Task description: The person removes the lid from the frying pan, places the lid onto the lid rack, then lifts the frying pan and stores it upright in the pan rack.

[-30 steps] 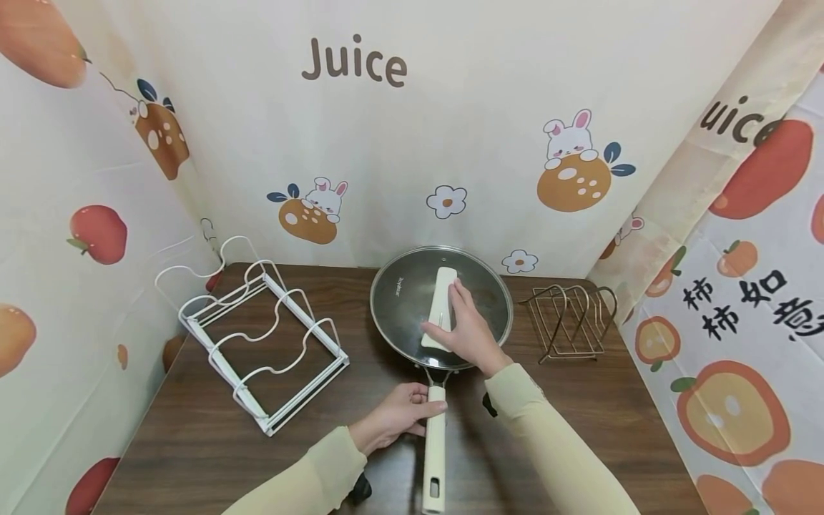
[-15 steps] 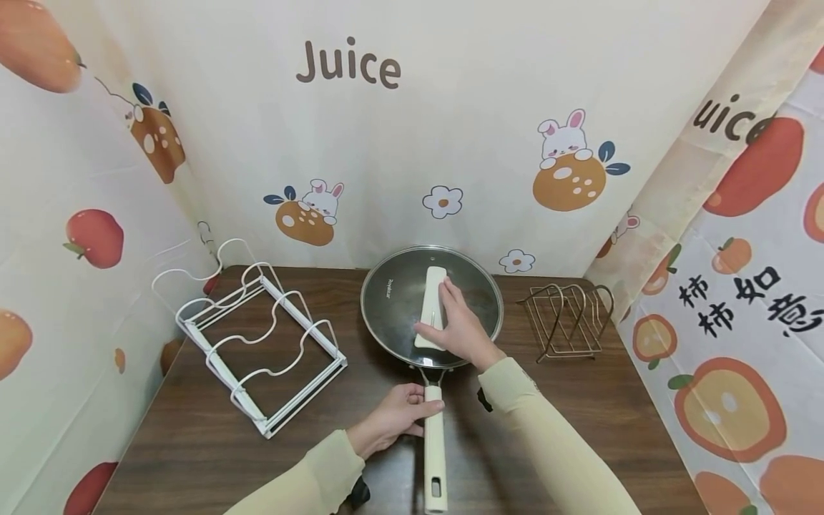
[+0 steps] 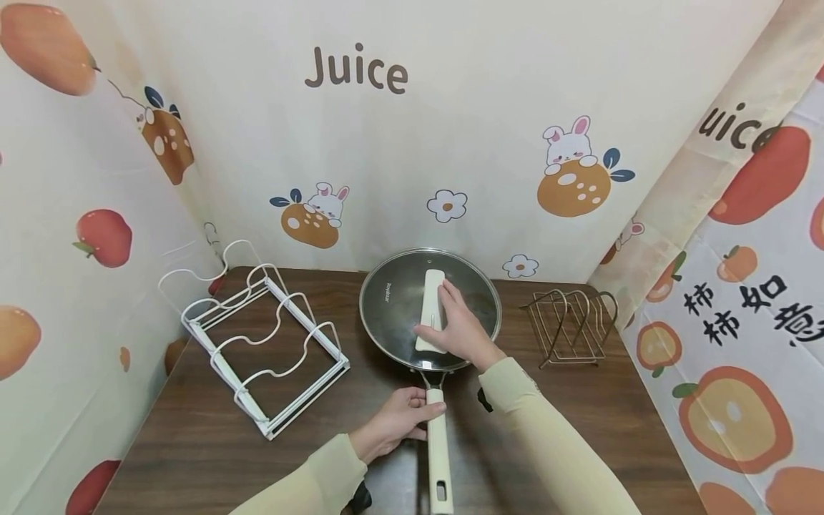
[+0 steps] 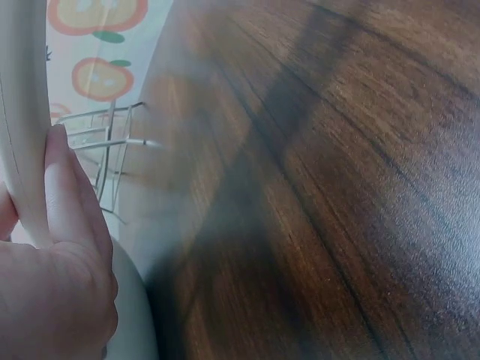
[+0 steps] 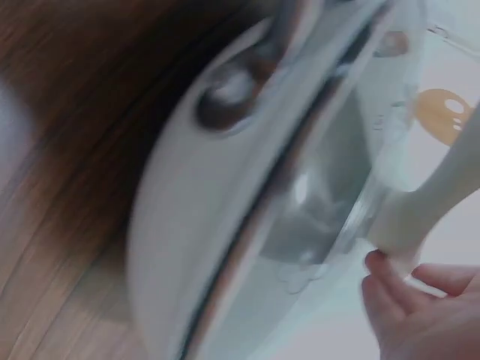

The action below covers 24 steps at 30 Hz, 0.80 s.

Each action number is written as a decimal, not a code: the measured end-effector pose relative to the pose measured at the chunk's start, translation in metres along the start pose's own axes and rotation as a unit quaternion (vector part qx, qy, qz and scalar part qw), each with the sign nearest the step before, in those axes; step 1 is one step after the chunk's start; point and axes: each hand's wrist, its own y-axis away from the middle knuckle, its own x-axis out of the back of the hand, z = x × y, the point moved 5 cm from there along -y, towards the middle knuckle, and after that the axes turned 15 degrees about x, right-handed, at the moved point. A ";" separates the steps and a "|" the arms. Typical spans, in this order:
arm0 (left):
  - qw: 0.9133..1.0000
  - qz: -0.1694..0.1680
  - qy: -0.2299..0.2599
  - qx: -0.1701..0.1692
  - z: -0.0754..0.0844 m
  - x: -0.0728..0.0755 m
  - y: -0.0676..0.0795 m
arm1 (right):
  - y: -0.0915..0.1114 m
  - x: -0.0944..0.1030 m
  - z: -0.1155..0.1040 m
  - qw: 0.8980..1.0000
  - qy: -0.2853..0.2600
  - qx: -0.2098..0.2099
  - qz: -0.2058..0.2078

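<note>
A frying pan with a clear, steel-rimmed lid [image 3: 395, 325] on it sits at the middle back of the table in the head view. Its cream pan handle [image 3: 438, 443] points toward me. My left hand [image 3: 395, 420] grips that handle close to the pan, thumb across the top; in the left wrist view the fingers lie along the pan handle [image 4: 21, 112]. On the lid, my right hand [image 3: 462, 330] holds the long cream lid handle [image 3: 433, 297], thumb on one side and fingers on the other. The right wrist view shows the pan's pale side [image 5: 180, 217] with fingertips at the lid handle's base.
A white wire rack [image 3: 309, 399] lies on the left of the dark wooden table [image 3: 193, 443]. Right of the pan stands a small bronze-coloured wire rack [image 3: 573, 360]. Printed fabric hangs right behind the table and along both sides.
The pan with its lid has shifted slightly left, and its handle end has swung a little right. Both hands keep their hold. The head view has shifted slightly.
</note>
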 end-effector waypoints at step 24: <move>0.999 -0.028 0.034 -0.010 -0.003 0.000 -0.003 | -0.020 -0.004 -0.019 0.984 0.081 -0.125 0.099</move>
